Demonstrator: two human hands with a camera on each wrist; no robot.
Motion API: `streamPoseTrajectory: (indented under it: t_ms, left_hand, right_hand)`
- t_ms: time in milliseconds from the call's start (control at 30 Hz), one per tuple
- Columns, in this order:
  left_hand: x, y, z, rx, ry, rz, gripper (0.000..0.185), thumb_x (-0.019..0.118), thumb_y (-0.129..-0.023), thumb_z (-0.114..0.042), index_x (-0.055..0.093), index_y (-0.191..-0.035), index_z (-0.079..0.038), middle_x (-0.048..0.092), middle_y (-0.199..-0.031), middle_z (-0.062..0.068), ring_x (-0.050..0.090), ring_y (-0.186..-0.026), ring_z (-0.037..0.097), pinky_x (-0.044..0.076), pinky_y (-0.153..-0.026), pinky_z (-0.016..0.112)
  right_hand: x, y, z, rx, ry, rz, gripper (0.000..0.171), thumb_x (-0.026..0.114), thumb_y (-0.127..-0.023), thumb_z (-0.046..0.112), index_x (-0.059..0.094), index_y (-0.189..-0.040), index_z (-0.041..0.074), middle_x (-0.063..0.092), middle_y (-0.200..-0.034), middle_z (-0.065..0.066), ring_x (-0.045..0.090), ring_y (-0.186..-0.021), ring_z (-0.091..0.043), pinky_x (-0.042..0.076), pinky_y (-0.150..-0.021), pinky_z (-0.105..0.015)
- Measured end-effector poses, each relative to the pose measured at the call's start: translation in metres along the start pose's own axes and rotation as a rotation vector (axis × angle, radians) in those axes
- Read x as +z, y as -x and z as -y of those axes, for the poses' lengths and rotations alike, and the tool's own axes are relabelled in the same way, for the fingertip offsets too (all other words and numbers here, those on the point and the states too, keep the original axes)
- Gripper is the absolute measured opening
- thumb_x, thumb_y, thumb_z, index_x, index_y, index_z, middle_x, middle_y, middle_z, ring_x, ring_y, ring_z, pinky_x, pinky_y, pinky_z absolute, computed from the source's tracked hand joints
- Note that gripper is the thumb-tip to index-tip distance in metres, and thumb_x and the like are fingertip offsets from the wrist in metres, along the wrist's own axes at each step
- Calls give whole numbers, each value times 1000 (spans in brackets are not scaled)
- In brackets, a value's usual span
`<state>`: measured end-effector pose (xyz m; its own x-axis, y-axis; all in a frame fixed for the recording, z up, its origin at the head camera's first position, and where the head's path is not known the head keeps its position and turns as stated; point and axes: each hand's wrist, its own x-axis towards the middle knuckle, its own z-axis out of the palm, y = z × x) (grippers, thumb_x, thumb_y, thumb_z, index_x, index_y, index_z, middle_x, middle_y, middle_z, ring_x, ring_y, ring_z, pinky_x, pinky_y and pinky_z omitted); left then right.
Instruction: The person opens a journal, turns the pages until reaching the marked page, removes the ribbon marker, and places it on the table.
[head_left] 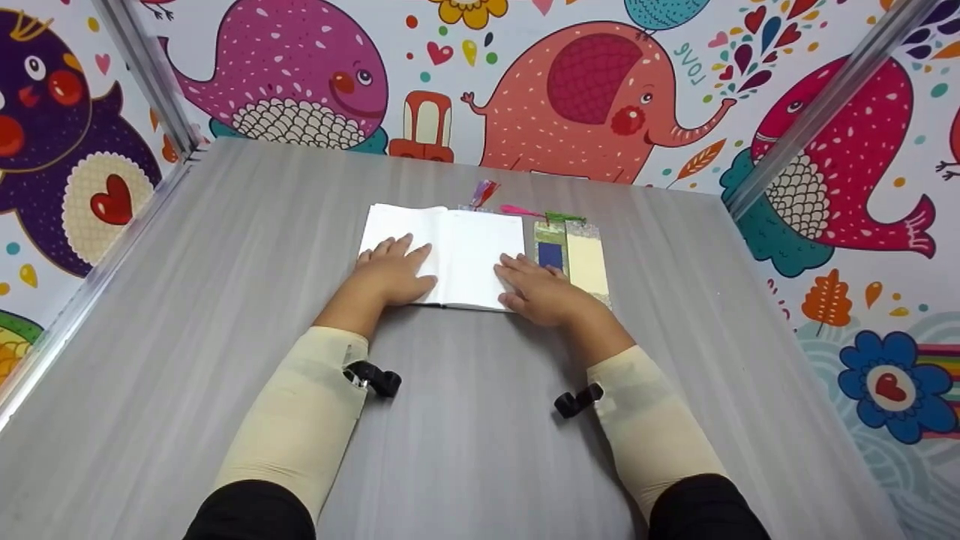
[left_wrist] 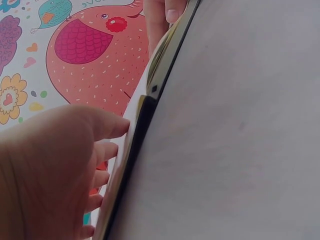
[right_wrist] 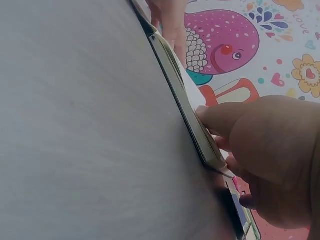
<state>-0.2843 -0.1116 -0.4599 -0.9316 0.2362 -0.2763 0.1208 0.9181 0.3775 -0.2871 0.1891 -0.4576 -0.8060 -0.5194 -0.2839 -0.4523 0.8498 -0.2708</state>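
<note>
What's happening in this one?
A person has a book open on the table, its visible pages looking blank. Their left grip rests with spread fingers on the left page, and their right grip rests at the outer edge of the right page. Just right of the book lie a cream bookmark and one with a blue panel. A red and purple tassel shows beyond the book's far edge.

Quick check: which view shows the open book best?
The head view: the open book faces the camera, both pages showing. Left and right wrist views catch it nearly edge-on, mainly its near edge.
</note>
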Motion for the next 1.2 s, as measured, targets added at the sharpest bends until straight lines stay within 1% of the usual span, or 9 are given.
streamPoseTrajectory:
  t_ms: [167,300,400,500,667,833,933,1033,1200]
  left_hand:
    - [2,1,2,3,11,-8,77,45,-105,-58,25,-172,-27,9,-183,11,4,-169,43,5,-134,68]
    - [2,1,0,7,8,-15,80,44,-104,-62,25,-172,-25,9,-183,13,4,-169,44,5,-133,69]
    - [2,2,-3,7,14,-27,84,45,-103,-67,27,-172,-22,11,-182,15,5,-168,45,6,-134,69]
    - [1,3,-6,2,29,-36,89,46,-101,-71,28,-171,-20,12,-182,16,5,-168,46,7,-134,68]
    - [1,3,-10,2,48,-44,97,48,-98,-77,30,-171,-16,13,-181,19,7,-168,46,8,-134,67]
    - [3,2,-16,42,43,-52,107,51,-92,-84,31,-170,-14,18,-180,17,13,-167,43,13,-134,67]
    - [6,3,-20,55,30,-52,113,55,-88,-87,31,-170,-14,20,-180,17,16,-167,43,15,-134,67]
    - [7,5,-23,48,16,-59,117,59,-84,-87,30,-170,-14,21,-180,17,17,-167,42,16,-134,66]
    - [8,9,-30,42,-15,-69,123,65,-80,-86,29,-171,-12,21,-179,19,17,-166,42,18,-133,67]
  right_hand:
    - [-1,-1,1,12,5,14,84,55,-104,63,21,-173,29,13,-183,7,3,-171,-23,6,-135,-67]
    - [-3,0,1,12,-1,26,92,62,-100,66,21,-173,27,14,-183,6,3,-171,-24,6,-135,-66]
    - [-4,1,0,17,-16,29,91,60,-100,67,21,-173,28,15,-182,7,3,-171,-22,5,-136,-65]
    - [-5,1,-1,14,-38,15,84,56,-103,66,26,-172,28,19,-181,7,6,-171,-22,6,-136,-65]
    - [-5,0,-1,0,-61,-50,71,50,-107,61,38,-167,25,31,-178,4,17,-170,-23,11,-135,-67]
    - [-2,-4,-1,0,-65,-122,62,47,-110,57,49,-162,25,41,-174,2,29,-166,-26,16,-133,-69]
    - [0,-6,0,20,-72,-166,59,46,-110,57,51,-161,27,46,-171,2,34,-164,-26,19,-133,-65]
    - [1,-9,1,34,-70,-204,59,45,-110,58,51,-161,28,49,-169,1,37,-163,-25,22,-132,-63]
    - [0,-9,4,12,-37,-286,56,43,-112,56,55,-159,27,51,-167,2,40,-161,-25,27,-128,-64]
